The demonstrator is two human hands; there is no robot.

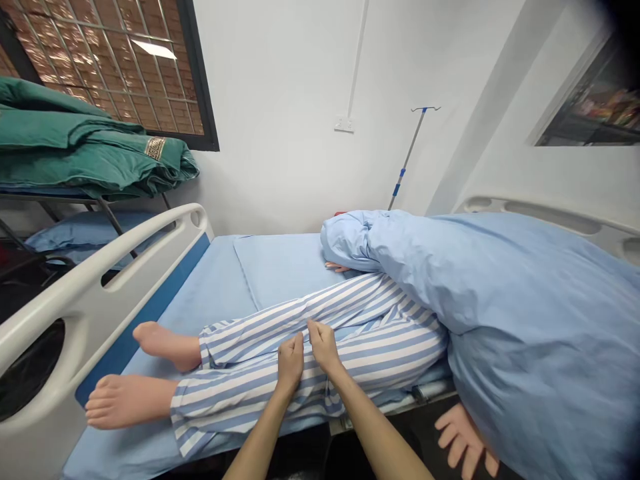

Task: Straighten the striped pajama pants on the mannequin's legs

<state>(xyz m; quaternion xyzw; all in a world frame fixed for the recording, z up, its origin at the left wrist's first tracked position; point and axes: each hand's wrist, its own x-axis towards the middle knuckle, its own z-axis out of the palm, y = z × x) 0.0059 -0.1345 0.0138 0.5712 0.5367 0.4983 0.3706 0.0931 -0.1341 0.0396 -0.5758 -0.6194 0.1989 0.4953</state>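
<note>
With the two hands as the dial's centre and 12 at the top of the view, the left hand (290, 365) and the right hand (323, 343) sit side by side, just apart, each with fingers curled into a fist; whether any cloth is caught inside them I cannot tell. The blue-and-white striped cloth trousers (383, 352) lie directly behind and below both fists, running from 9 to 3 o'clock over the legs of a manikin lying down. Its bare, smooth feet (131, 401) poke out toward 9 o'clock, well apart from the left hand. A puffy light-blue fabric quilt (480, 280) covers the upper body between 2 and 3 o'clock, and an open manikin hand (464, 440) hangs near 4 o'clock. The white plastic footboard with a blue panel (80, 293) rises between 9 and 10 o'clock; a thin metal drip pole with blue collars (411, 150) stands toward 1 o'clock.
</note>
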